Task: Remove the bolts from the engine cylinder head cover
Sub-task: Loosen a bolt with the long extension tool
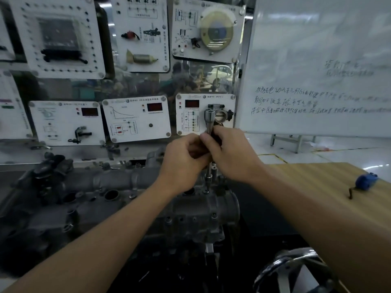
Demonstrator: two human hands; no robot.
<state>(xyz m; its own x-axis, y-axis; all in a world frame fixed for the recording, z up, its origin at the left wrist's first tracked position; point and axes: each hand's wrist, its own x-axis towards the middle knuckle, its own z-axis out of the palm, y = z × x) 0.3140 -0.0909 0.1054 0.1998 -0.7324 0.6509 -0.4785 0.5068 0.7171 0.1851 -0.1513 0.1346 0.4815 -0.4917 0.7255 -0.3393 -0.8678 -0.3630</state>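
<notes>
While tan wooden tabletop (317, 187) lies open rightward, I see left hand (186, 154) and right hand (230, 154) gripping an upright chrome wrench (209, 121) above the grey bolt (206, 191).

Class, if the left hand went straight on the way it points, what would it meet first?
Probably the right hand, at once: the left hand points up-right and both grip the upright socket wrench between them.
</notes>
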